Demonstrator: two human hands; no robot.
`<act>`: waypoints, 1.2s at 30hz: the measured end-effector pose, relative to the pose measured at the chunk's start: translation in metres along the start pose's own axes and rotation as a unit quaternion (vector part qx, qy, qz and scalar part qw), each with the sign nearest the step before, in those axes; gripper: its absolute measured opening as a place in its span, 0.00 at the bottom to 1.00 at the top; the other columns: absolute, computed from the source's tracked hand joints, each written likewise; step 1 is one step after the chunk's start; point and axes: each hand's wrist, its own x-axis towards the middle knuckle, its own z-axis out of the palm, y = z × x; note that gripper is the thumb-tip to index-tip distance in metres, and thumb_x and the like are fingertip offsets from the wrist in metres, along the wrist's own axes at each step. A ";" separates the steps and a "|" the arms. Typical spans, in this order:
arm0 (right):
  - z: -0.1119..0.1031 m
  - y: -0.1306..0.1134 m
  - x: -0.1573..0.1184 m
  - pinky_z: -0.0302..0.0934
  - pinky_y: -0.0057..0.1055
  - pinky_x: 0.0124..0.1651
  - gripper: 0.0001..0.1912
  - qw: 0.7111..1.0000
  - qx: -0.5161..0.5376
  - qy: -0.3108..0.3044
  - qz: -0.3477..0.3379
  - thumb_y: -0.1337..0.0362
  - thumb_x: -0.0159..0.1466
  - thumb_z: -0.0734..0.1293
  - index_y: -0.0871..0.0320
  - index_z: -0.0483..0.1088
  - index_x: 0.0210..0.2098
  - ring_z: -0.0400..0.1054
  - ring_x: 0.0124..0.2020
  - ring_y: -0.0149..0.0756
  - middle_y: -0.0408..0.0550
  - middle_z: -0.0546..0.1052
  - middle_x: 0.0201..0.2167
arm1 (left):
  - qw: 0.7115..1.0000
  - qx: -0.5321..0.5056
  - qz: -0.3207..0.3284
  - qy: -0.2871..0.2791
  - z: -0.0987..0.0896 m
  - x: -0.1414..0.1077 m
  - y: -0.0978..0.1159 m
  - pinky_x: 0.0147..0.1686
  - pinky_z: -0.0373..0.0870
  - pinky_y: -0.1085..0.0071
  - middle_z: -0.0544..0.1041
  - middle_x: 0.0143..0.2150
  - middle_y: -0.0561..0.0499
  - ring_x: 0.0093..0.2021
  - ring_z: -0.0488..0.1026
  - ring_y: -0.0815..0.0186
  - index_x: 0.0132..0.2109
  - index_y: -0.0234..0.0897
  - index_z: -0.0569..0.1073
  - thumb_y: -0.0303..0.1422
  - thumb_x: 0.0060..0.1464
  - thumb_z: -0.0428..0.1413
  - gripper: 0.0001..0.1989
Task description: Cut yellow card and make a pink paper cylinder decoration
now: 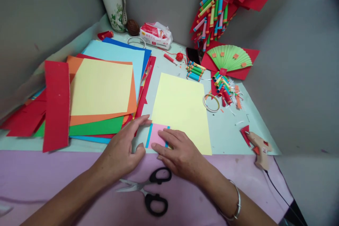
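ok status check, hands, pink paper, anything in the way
Right hand on pink rectangular paper with blue edge strips. Left hand open by its left edge, contact unclear. Black-handled metal scissors nearby, seemingly not blocking.

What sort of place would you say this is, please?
It looks like a papercraft work corner, perhaps a hobby desk, judging by the stack of coloured paper, the black-handled scissors and the glue gun.

Left forearm (76,190) slants from 7 o'clock toward 2. Left hand (122,150): fingers (139,121) reaching toward 2 o'clock, thumb apart below, gap between. Right forearm (219,183) slants from 5 toward 10. Right hand (181,153): palm down, fingers extended toward 10. Hands near, apart.
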 end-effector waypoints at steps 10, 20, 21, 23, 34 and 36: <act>0.000 0.000 0.001 0.62 0.44 0.58 0.16 1.000 0.003 0.001 -0.001 0.62 0.67 0.65 0.56 0.71 0.54 0.62 0.58 0.46 0.58 0.71 0.56 | 0.999 0.037 0.008 0.001 0.003 0.003 0.003 0.56 0.67 0.55 0.71 0.60 0.46 0.59 0.68 0.55 0.66 0.39 0.53 0.26 0.54 0.49 0.33; 0.000 0.001 0.000 0.61 0.44 0.57 0.17 1.000 0.005 -0.004 0.000 0.61 0.67 0.64 0.56 0.71 0.54 0.62 0.58 0.46 0.57 0.70 0.57 | 0.999 0.041 0.021 0.006 0.004 0.006 0.002 0.56 0.66 0.54 0.71 0.58 0.44 0.58 0.68 0.55 0.66 0.35 0.54 0.26 0.54 0.49 0.32; 0.000 0.001 0.000 0.61 0.44 0.57 0.17 1.000 0.005 -0.004 0.000 0.61 0.67 0.64 0.56 0.71 0.54 0.62 0.58 0.46 0.57 0.70 0.57 | 0.999 0.041 0.020 0.006 0.004 0.006 0.002 0.56 0.66 0.54 0.71 0.58 0.44 0.58 0.68 0.55 0.66 0.35 0.54 0.26 0.54 0.49 0.32; 0.001 0.002 0.000 0.61 0.44 0.58 0.17 1.000 0.006 -0.003 0.000 0.61 0.67 0.64 0.56 0.71 0.54 0.62 0.58 0.46 0.58 0.70 0.57 | 0.999 0.042 0.021 0.003 0.004 0.006 0.002 0.56 0.66 0.54 0.71 0.58 0.44 0.58 0.67 0.54 0.66 0.35 0.54 0.26 0.54 0.49 0.32; 0.001 0.001 -0.001 0.61 0.44 0.57 0.17 1.000 0.004 0.000 0.000 0.61 0.67 0.65 0.55 0.71 0.54 0.62 0.58 0.45 0.57 0.70 0.57 | 0.999 0.046 0.027 0.010 0.005 0.007 -0.001 0.58 0.65 0.54 0.72 0.58 0.45 0.58 0.67 0.55 0.67 0.36 0.52 0.25 0.53 0.49 0.34; 0.001 0.001 -0.001 0.61 0.44 0.57 0.17 1.000 0.005 -0.001 0.001 0.61 0.67 0.65 0.55 0.71 0.54 0.62 0.58 0.46 0.57 0.70 0.57 | 0.998 0.052 0.032 0.014 0.006 0.008 -0.002 0.58 0.65 0.55 0.72 0.58 0.45 0.58 0.68 0.55 0.67 0.36 0.52 0.25 0.53 0.49 0.34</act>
